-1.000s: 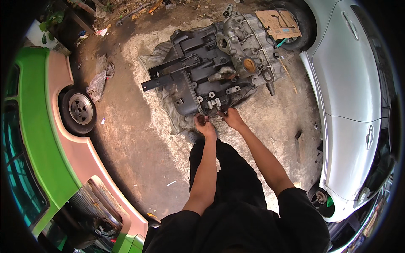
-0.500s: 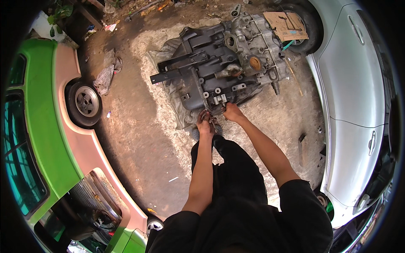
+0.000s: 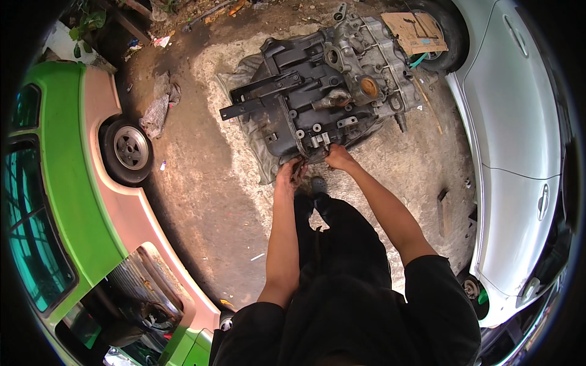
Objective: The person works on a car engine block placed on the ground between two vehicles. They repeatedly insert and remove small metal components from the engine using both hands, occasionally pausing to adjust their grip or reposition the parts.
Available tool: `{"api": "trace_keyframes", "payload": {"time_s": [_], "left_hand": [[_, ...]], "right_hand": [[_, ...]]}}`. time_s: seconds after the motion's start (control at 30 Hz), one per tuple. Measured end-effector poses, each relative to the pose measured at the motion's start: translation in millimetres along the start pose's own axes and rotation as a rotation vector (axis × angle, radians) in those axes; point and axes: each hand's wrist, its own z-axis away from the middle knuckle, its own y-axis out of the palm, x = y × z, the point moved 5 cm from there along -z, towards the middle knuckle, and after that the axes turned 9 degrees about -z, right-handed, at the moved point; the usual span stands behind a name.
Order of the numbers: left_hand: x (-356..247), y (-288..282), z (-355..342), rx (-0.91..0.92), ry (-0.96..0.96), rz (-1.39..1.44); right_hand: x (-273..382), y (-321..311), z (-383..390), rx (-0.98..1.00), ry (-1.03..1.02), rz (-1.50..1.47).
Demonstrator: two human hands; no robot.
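A dark, dirty engine assembly lies on a grey cloth in front of my feet. Its left part is a broad black casing; the right part is bare grey metal. My left hand is at the casing's near edge, fingers curled and darkened with grime. Just to its right, my right hand is closed at the same edge, beside a small metal bracket. What the fingers of either hand hold is hidden or too small to make out.
A green and pink vehicle stands along the left, a silver car along the right. Flattened cardboard leans by the silver car's wheel. A crumpled rag lies near the left vehicle's wheel.
My left hand has shifted slightly left and turned along the casing's edge. My right hand stays nearly where it was. One foot has come into clearer view, and the whole view has shifted slightly.
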Motion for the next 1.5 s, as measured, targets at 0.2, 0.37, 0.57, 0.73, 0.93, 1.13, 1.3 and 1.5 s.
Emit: {"api": "trace_keyframes", "payload": {"time_s": [0.2, 0.37, 0.57, 0.73, 0.93, 1.13, 1.3, 1.5], "left_hand": [[-10.5, 8.9, 13.6, -0.04, 0.02, -0.129], [-29.5, 17.3, 20.0, 0.032, 0.141, -0.412], [-42.6, 14.2, 3.4, 0.177, -0.024, -0.476], [-42.0, 8.8, -4.1, 0.136, -0.019, -0.499], [-22.8, 9.9, 8.3, 0.02, 0.164, -0.459], [6.6, 9.1, 4.6, -0.036, 0.251, -0.297], [57.8, 14.5, -12.3, -0.102, 0.47, 0.106], [75.1, 21.0, -41.8, 0.007, 0.763, 0.35]], "right_hand": [[4.5, -1.0, 3.6, 0.058, 0.018, -0.058], [2.9, 2.6, -4.8, 0.064, -0.009, 0.009], [2.8, 4.7, -10.6, 0.041, -0.101, 0.125], [9.3, 2.2, -5.4, 0.03, -0.11, 0.152], [20.9, -2.0, 2.4, 0.055, -0.136, 0.229], [17.2, -1.1, 3.3, 0.053, -0.059, 0.179], [15.7, -1.5, 4.6, 0.102, -0.014, 0.151], [12.6, 0.7, 2.7, 0.108, 0.011, 0.098]]}}
